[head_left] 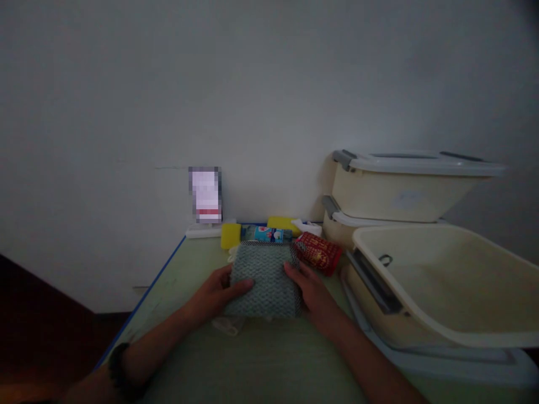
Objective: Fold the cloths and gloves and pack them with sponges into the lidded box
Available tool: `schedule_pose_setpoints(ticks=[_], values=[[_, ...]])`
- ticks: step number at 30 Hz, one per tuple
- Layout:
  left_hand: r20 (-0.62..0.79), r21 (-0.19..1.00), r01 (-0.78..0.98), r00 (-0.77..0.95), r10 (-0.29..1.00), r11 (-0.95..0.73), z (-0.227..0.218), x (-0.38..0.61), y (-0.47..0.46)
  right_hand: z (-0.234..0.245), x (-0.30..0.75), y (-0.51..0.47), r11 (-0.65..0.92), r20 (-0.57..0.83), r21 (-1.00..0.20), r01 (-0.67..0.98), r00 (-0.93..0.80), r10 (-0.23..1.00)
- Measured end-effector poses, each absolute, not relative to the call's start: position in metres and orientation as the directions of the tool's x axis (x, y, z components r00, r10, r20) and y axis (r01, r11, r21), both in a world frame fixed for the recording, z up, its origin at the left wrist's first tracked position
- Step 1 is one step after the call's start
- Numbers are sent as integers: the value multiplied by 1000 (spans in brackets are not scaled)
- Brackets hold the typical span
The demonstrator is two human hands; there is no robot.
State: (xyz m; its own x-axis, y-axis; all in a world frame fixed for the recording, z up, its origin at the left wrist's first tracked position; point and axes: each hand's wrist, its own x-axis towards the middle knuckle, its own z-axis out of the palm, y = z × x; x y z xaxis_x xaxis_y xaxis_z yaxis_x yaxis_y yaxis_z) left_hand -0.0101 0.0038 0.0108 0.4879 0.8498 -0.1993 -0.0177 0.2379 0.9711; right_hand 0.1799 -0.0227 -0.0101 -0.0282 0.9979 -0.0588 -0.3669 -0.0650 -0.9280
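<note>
Dimly, a pale green tabletop (269,353) with a blue edge is standing against a plain white wall (269,84), and dark floor (37,314) is showing at the left. Two lidded cream tubs (404,193) are sitting stacked at the right, with an open tub (446,280) in front of them. Gold print is showing on a red packet (318,253) and a label on a blue pack (268,234), both too blurred to read; a yellow sponge (231,235) is lying beside them. A grey knitted cloth (264,278), folded into a thick rectangle, is lying mid-table. The left hand (219,292) is resting flat on its left edge, and the right hand (311,292) is lying open against its right edge, neither one closing around it.
</note>
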Motion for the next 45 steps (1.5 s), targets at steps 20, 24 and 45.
schedule_pose_setpoints(ticks=[20, 24, 45], values=[[-178, 957, -164, 324, 929, 241, 12, -10, 5, -5, 182, -29, -206, -122, -908, -365, -241, 963], [-197, 961, -113, 366, 909, 254, 13, -10, 3, -5, 185, -28, -249, -185, -908, -337, -211, 960], [-80, 923, -301, 461, 884, 241, 19, -12, -2, -11, 191, -27, -198, 21, -833, -517, -387, 922]])
